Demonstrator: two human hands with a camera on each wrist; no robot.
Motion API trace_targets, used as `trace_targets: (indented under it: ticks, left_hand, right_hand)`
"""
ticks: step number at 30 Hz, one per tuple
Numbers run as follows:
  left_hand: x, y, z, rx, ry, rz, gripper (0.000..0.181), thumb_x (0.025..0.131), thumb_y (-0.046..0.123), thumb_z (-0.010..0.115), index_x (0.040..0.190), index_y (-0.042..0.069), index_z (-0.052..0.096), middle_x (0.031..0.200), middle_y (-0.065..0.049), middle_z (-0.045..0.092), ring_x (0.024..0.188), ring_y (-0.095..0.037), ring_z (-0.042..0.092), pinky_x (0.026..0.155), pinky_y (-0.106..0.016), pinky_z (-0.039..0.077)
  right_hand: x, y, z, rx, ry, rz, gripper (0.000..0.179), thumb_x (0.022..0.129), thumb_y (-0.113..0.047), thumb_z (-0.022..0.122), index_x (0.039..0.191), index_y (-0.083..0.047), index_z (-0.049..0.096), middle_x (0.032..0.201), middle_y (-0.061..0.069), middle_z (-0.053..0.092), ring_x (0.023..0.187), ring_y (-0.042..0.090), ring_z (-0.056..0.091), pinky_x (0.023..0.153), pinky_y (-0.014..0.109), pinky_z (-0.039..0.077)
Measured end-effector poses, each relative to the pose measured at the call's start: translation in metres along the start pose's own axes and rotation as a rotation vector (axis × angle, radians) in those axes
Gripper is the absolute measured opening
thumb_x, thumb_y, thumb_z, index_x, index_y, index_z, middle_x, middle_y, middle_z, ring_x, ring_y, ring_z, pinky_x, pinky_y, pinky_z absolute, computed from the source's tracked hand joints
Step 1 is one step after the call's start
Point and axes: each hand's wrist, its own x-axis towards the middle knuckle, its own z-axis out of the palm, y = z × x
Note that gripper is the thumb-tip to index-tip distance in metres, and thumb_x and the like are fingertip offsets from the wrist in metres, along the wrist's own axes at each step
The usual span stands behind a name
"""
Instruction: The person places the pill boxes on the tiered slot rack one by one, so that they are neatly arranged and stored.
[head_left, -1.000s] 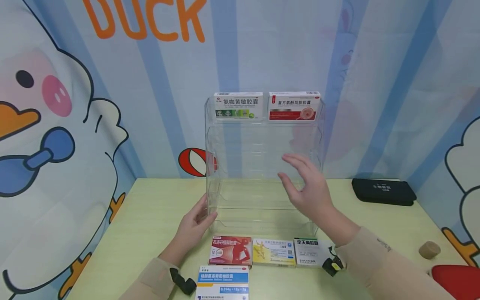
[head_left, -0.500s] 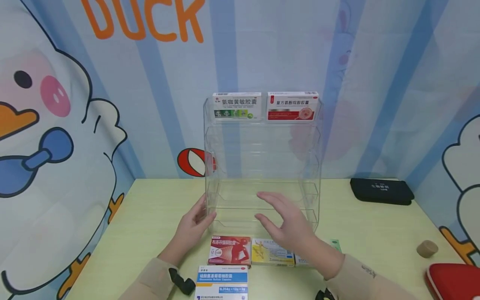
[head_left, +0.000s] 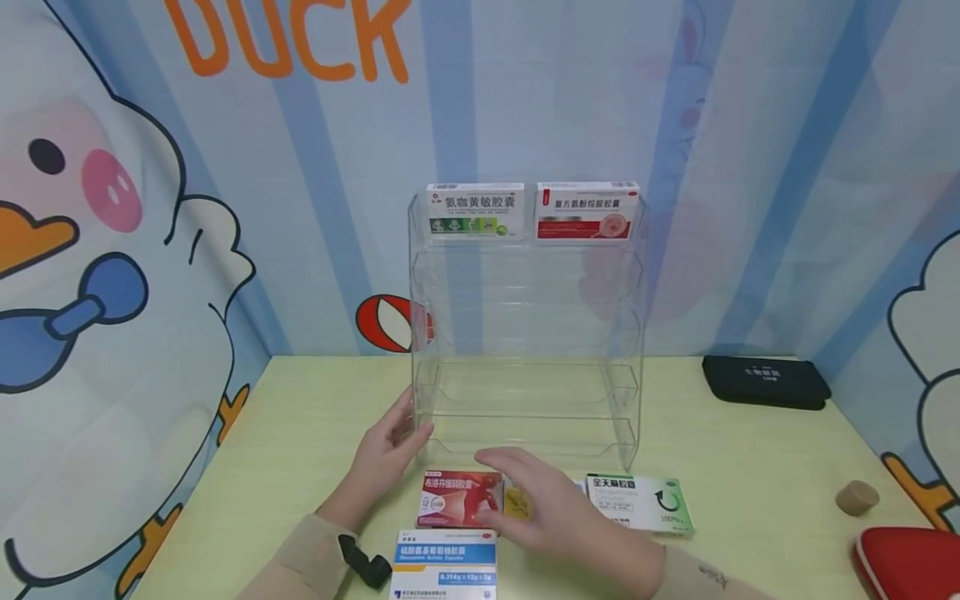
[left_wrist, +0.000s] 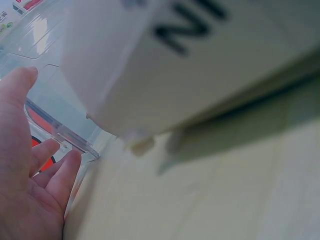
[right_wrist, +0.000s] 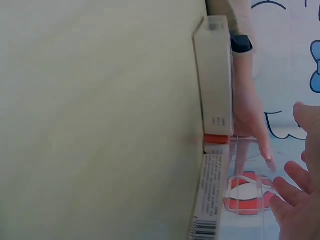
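Note:
A clear plastic display rack (head_left: 528,333) stands on the table, two medicine boxes on its top tier: one green and white (head_left: 476,210), one red and white (head_left: 587,211). My left hand (head_left: 382,454) holds the rack's lower left side, thumb at the front edge and fingers along the side wall. My right hand (head_left: 551,517) is over the row of boxes in front, thumb and fingers spread, holding nothing. It partly covers a yellow and white medicine box (head_left: 517,502) and overlaps the edge of a red one (head_left: 457,500). A green and white box (head_left: 637,504) lies to its right.
A blue and white medicine box (head_left: 444,565) lies nearest me. To the right are a black pouch (head_left: 767,382), a small brown cylinder (head_left: 857,497) and a red case (head_left: 911,562). A printed duck curtain (head_left: 540,100) hangs behind the table.
My right hand has moved down and left from in front of the rack's middle tiers to above the boxes. My left hand has stayed at the rack's side.

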Motion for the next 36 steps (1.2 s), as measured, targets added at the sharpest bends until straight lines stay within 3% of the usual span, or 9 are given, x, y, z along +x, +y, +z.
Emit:
trace_targets:
  ticks: [5, 9, 14, 19, 26, 31, 36]
  left_hand:
    - [0.000, 0.000, -0.001, -0.008, -0.011, -0.013, 0.077, 0.108, 0.044, 0.071, 0.173, 0.046, 0.029, 0.176, -0.005, 0.046, 0.157, -0.038, 0.053, 0.122, -0.057, 0.052]
    - [0.000, -0.001, -0.001, -0.016, -0.012, -0.013, 0.077, 0.108, 0.044, 0.071, 0.172, 0.048, 0.030, 0.176, -0.004, 0.046, 0.157, -0.038, 0.053, 0.122, -0.057, 0.052]
    - [0.001, -0.003, -0.001, -0.020, -0.010, 0.005, 0.076, 0.108, 0.043, 0.071, 0.173, 0.046, 0.030, 0.175, -0.005, 0.047, 0.156, -0.039, 0.054, 0.122, -0.057, 0.052]
    - [0.001, -0.004, 0.000, -0.008, -0.014, -0.002, 0.077, 0.108, 0.045, 0.071, 0.173, 0.047, 0.030, 0.175, -0.006, 0.047, 0.156, -0.039, 0.054, 0.122, -0.058, 0.052]
    - [0.001, 0.000, -0.002, -0.004, -0.005, 0.016, 0.075, 0.109, 0.042, 0.070, 0.172, 0.048, 0.030, 0.174, -0.007, 0.048, 0.154, -0.040, 0.055, 0.121, -0.058, 0.053]
    - [0.002, 0.002, -0.002, 0.002, -0.008, 0.029, 0.076, 0.109, 0.040, 0.070, 0.174, 0.043, 0.030, 0.175, -0.008, 0.046, 0.155, -0.041, 0.054, 0.121, -0.058, 0.053]
    - [0.001, 0.002, -0.001, -0.006, -0.012, 0.017, 0.077, 0.110, 0.037, 0.070, 0.175, 0.041, 0.029, 0.175, -0.009, 0.046, 0.156, -0.042, 0.053, 0.121, -0.057, 0.052]
  right_hand:
    - [-0.009, -0.003, 0.008, 0.028, -0.154, 0.079, 0.072, 0.101, -0.060, 0.074, 0.161, -0.025, 0.055, 0.164, -0.006, 0.059, 0.148, 0.022, 0.062, 0.118, 0.050, 0.058]
    - [-0.014, -0.001, 0.013, 0.027, -0.220, 0.054, 0.077, 0.100, -0.065, 0.072, 0.165, -0.030, 0.050, 0.167, -0.009, 0.054, 0.149, 0.018, 0.060, 0.121, 0.049, 0.057]
    - [-0.020, 0.004, 0.018, 0.017, -0.252, 0.009, 0.080, 0.099, -0.069, 0.070, 0.166, -0.031, 0.047, 0.166, -0.013, 0.052, 0.151, 0.016, 0.057, 0.125, 0.049, 0.053]
    - [-0.027, 0.007, 0.023, 0.006, -0.307, 0.052, 0.085, 0.097, -0.077, 0.067, 0.168, -0.036, 0.043, 0.168, -0.016, 0.049, 0.150, 0.012, 0.054, 0.125, 0.049, 0.053]
    - [-0.033, 0.007, 0.027, -0.078, -0.306, 0.012, 0.088, 0.099, -0.078, 0.061, 0.169, -0.027, 0.045, 0.171, -0.007, 0.050, 0.156, 0.019, 0.052, 0.125, 0.050, 0.053]
    - [-0.036, 0.005, 0.028, -0.073, -0.330, 0.023, 0.083, 0.099, -0.079, 0.060, 0.166, -0.032, 0.048, 0.171, -0.009, 0.050, 0.158, 0.021, 0.051, 0.125, 0.052, 0.053]
    - [-0.041, 0.004, 0.030, -0.032, -0.351, -0.061, 0.082, 0.099, -0.075, 0.063, 0.165, -0.029, 0.050, 0.168, -0.005, 0.053, 0.151, 0.019, 0.056, 0.120, 0.047, 0.058]
